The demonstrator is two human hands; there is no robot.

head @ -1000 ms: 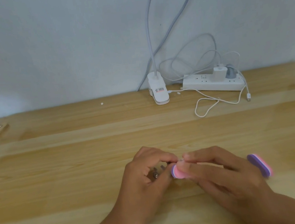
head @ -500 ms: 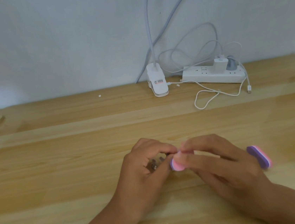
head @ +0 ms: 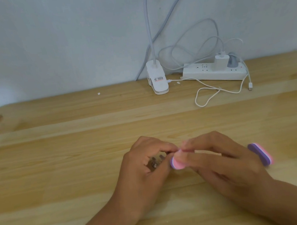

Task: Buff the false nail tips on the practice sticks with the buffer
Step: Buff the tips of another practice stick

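The riveted practice sticks [head: 156, 160] pinched in the left hand [head: 143, 170] may be dislodged if the pink-and-purple foam buffer [head: 177, 162] gripped in the right hand [head: 224, 164] is overpressed.

One wide-angle view, worn on the person's head, looks forward and down across the wooden table [head: 75, 157] toward the pale wall [head: 61, 39] at its far edge. The left hand [head: 144, 168] and right hand [head: 223, 163] sit close beneath it, low in the middle of the frame, forearms [head: 104, 222] entering from the bottom edge.
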